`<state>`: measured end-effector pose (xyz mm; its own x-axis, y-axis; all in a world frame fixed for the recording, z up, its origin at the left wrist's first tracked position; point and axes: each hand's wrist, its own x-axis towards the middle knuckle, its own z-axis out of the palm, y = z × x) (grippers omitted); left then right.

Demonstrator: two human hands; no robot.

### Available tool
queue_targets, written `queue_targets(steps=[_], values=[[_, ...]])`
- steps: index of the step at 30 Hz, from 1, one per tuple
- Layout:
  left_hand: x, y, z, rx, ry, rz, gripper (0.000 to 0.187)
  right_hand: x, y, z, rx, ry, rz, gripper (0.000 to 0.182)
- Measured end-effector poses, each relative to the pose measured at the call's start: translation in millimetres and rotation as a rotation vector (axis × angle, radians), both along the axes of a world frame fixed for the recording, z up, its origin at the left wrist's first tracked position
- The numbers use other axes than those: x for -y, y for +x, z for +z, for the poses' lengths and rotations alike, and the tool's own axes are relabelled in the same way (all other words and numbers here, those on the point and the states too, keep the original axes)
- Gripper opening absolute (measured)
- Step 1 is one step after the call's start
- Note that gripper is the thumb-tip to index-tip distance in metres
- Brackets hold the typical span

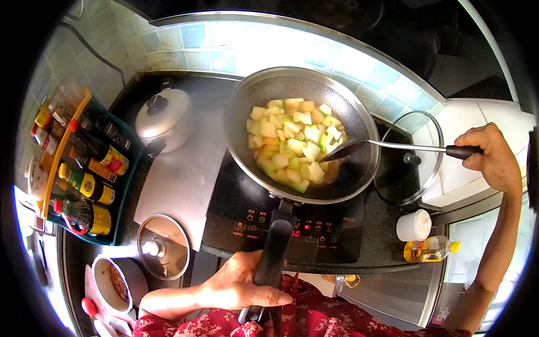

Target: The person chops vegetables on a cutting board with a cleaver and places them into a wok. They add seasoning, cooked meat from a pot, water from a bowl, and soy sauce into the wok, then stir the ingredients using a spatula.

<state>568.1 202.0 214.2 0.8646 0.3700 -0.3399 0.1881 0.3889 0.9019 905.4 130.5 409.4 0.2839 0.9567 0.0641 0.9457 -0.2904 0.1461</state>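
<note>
A large wok (258, 163) rests on the black induction cooktop (247, 202), holding many pale green and yellowish chunks (295, 135). My left hand (241, 283) is closed round the wok's black handle (275, 241) at the bottom centre. At the right, my right hand (491, 154) grips the dark end of a long metal spatula (407, 146). The spatula's blade reaches into the wok and touches the chunks on their right side; its tip is partly hidden among them.
A lidded pot (171, 126) stands left of the wok, a glass lid (163, 247) below it. Bottles fill a rack (126, 196) at far left. Another pot (135, 281) is lower left. Right lie a large glass lid (432, 180), a white jar (414, 226) and an oil bottle (426, 250).
</note>
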Motion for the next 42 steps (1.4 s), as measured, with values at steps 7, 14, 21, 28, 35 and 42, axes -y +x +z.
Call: queue_targets(steps=[7, 14, 21, 28, 35, 42], values=[[0.2, -0.4, -12.6, 0.071, 0.091, -0.010, 0.048, 20.8, 20.6, -5.8, -0.693, -0.054, -0.086, 0.026], [1.0, -2.9, -14.9, 0.062, 0.069, -0.017, 0.050, 11.4, 10.5, -30.7, -0.643, -0.068, -0.059, 0.020], [3.9, 2.1, -4.6, 0.028, 0.010, 0.051, 0.027, 9.2, 6.9, -55.0, -0.938, -0.127, -0.064, 0.022], [3.3, -1.7, -11.2, 0.044, 0.046, 0.003, 0.049, 3.5, 17.9, -67.2, -0.868, 0.153, 0.043, 0.023], [4.7, -1.2, -13.6, 0.061, -0.028, 0.009, 0.050, -42.7, 9.8, -145.1, 0.119, 0.570, 0.516, 0.028], [4.2, 0.0, -7.0, 0.049, -0.030, 0.026, 0.048, -36.1, 13.8, -165.8, 0.165, 0.498, 0.478, 0.031]])
